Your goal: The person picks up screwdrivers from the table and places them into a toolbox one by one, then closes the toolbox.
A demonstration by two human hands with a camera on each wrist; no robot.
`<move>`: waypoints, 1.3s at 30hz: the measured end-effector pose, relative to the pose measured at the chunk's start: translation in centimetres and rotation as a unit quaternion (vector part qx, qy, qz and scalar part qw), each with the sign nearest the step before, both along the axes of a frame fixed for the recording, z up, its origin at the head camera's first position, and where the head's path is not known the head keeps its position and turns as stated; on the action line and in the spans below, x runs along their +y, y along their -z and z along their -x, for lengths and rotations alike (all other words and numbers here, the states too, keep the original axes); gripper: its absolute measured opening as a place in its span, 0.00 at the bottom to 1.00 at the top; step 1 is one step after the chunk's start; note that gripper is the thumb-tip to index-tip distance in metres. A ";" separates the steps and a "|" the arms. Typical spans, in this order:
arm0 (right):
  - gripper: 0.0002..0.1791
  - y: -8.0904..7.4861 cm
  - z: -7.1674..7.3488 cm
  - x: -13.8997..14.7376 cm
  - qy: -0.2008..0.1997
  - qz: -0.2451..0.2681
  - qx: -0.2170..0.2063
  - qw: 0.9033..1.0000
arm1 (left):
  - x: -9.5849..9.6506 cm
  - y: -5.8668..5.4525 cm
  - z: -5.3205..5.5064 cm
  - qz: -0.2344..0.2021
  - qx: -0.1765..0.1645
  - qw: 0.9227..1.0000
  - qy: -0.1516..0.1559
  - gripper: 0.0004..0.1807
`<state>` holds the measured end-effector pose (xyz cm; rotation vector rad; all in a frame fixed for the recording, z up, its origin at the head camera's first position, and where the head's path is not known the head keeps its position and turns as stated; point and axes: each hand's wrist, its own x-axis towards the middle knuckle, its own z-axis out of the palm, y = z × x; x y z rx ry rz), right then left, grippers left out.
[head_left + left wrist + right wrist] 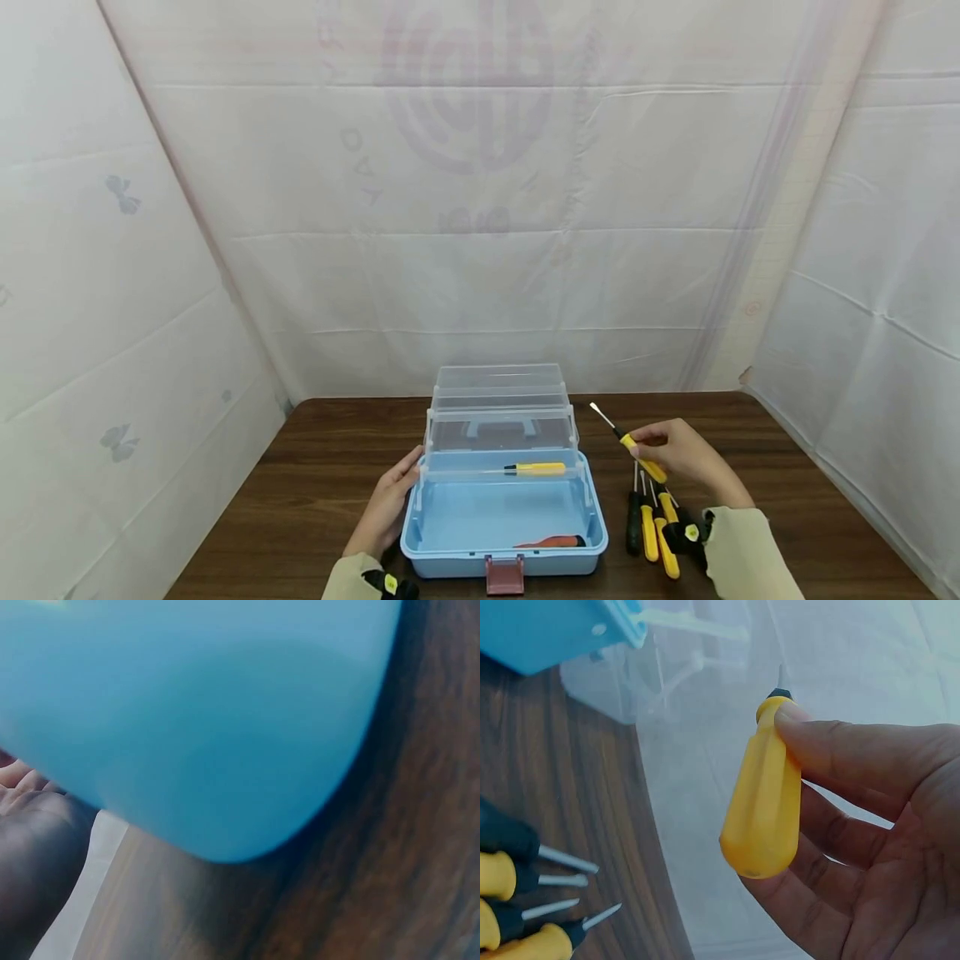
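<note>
A light blue toolbox (504, 565) stands on the table with its clear lid raised. My left hand (387, 502) rests against the toolbox's left side near the back corner, fingers fairly straight. To the right of the toolbox, my right hand (686, 457) pinches a yellow-handled screwdriver (761, 802) between thumb and fingers, its flat tip pointing up and to the left. A second yellow screwdriver (543, 469) lies in the clear tray across the toolbox's back. An orange-red handled tool (555, 542) lies on the toolbox floor at the front right.
Several yellow screwdrivers (648, 533) and a black-handled one (633, 525) lie together on the dark wooden table (315, 475), below my right hand. A pink latch (505, 576) hangs at the toolbox's front. White sheeting (480, 283) walls the table's back and sides.
</note>
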<state>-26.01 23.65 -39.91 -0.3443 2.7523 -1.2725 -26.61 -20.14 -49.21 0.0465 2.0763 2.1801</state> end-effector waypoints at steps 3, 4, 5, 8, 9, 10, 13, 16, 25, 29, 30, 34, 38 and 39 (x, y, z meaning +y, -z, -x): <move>0.17 -0.3 0.3 -0.6 -0.003 -0.012 0.019 1.000 | -0.1 -0.1 0.0 0.006 -0.001 1.000 -0.002 0.29; 0.16 -0.4 0.4 -0.7 -0.006 -0.015 0.023 1.000 | -0.1 0.0 0.0 0.009 -0.002 1.000 -0.003 0.28; 0.16 -0.5 0.4 -0.9 -0.009 -0.017 0.028 0.999 | -0.2 0.0 0.0 0.010 -0.003 1.000 -0.003 0.29; 0.15 -0.8 0.6 -1.2 -0.019 -0.024 0.043 0.999 | -0.2 0.0 0.0 0.008 -0.006 1.000 -0.002 0.29; 0.15 -0.9 0.6 -1.4 -0.020 -0.026 0.045 0.998 | -0.2 0.0 0.0 0.005 -0.007 1.000 -0.002 0.29; 0.15 -1.0 0.7 -1.5 -0.020 -0.026 0.046 0.998 | -0.2 0.0 0.0 0.004 -0.008 1.000 -0.002 0.29; 0.14 -1.3 0.8 -2.0 -0.022 -0.028 0.047 0.998 | -0.1 0.0 -0.1 0.000 -0.009 1.000 -0.001 0.29; 0.14 -1.6 1.0 -2.5 -0.020 -0.023 0.040 0.999 | -0.2 0.0 -0.1 0.000 -0.006 1.000 -0.001 0.29; 0.15 -1.9 1.5 -3.7 -0.044 -0.024 0.053 0.997 | 0.0 -0.1 -0.1 -0.004 -0.004 1.000 0.000 0.28; 0.14 -1.9 1.9 -4.4 -0.048 -0.025 0.048 0.997 | -0.1 0.0 0.0 -0.004 -0.005 1.000 0.000 0.29; 0.13 -1.9 2.1 -4.6 -0.051 -0.024 0.048 0.997 | -0.1 0.0 0.0 -0.004 -0.005 1.000 0.000 0.29; 0.11 -1.8 2.4 -5.4 -0.071 -0.019 0.059 0.996 | -0.2 0.2 0.0 -0.003 -0.004 1.000 0.001 0.29; 0.10 -1.8 2.6 -6.4 -0.073 -0.022 0.058 0.995 | -0.2 0.4 0.1 -0.004 -0.003 1.000 -0.001 0.29; 0.10 -1.9 2.6 -6.7 -0.072 -0.024 0.058 0.995 | -0.3 0.4 0.1 -0.004 -0.003 1.000 -0.002 0.29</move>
